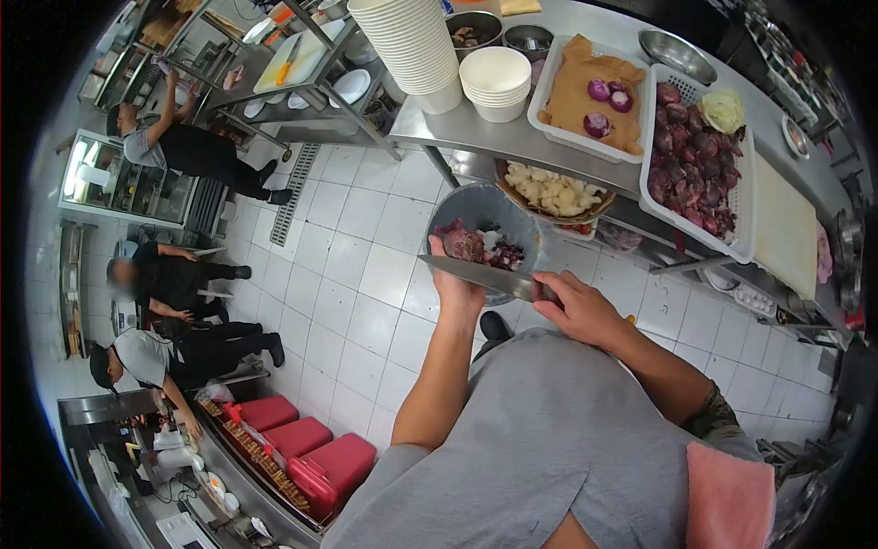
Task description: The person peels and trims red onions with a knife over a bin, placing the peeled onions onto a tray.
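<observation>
Purple and papery, the onion [464, 245] sits cupped in the left hand [455, 286] over the grey bucket [462, 203], probably so scraps [505, 253] land inside. The right hand [582, 312] grips the knife [485, 277] by its handle, seemingly for control, blade beside the onion. More onions [692, 165] lie in the crate [745, 197], apparently for easy reach.

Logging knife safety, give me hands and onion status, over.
Left hand holding red onion over bin. Right hand gripping knife. Blade close to left hand; contact unclear.
</observation>
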Available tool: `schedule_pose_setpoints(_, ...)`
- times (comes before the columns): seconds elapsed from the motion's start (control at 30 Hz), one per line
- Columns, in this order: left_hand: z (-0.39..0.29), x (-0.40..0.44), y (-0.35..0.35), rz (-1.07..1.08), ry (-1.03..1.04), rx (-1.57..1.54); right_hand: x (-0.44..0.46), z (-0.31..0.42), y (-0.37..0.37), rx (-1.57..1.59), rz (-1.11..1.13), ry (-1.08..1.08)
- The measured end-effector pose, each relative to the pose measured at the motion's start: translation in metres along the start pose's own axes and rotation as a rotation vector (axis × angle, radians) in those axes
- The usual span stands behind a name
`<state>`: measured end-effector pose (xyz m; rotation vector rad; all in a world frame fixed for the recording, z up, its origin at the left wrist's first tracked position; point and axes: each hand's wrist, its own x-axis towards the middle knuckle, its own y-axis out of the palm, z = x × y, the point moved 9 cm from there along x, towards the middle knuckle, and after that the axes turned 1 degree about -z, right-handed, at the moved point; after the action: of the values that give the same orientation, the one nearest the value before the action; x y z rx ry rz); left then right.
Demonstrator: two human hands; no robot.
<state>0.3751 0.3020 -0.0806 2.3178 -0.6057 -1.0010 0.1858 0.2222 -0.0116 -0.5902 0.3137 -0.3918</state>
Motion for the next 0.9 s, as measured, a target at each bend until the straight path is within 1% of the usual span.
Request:
schedule_pose_setpoints(0.23, 0.002, -0.003, 0.001, 0.008, 0.096, 0.048, 0.020, 0.021, 0.007, -0.027, -0.018, -0.026)
schedule_pose_setpoints(0.33, -0.001, -0.011, 0.002, 0.072, 0.049, 0.004, 0.029, 0.027, 0.010, -0.049, -0.010, -0.036)
schedule_pose_setpoints(0.43, 0.000, -0.009, -0.002, -0.027, 0.146, -0.021, 0.043, 0.030, 0.018, -0.029, -0.021, -0.090)
schedule_pose_setpoints(0.53, -0.011, -0.012, 0.000, -0.024, 0.176, 0.004, 0.054, 0.037, 0.021, 0.000, -0.018, -0.111)
schedule_pose_setpoints(0.63, -0.024, -0.013, -0.003, -0.116, 0.251, -0.005, 0.065, 0.041, 0.028, 0.025, -0.015, -0.117)
schedule_pose_setpoints(0.8, -0.033, -0.021, -0.003, -0.140, 0.280, -0.006, 0.074, 0.049, 0.037, 0.095, -0.001, -0.130)
schedule_pose_setpoints(0.9, -0.018, -0.018, -0.003, -0.127, 0.355, 0.037, 0.086, 0.051, 0.041, 0.136, -0.015, -0.132)
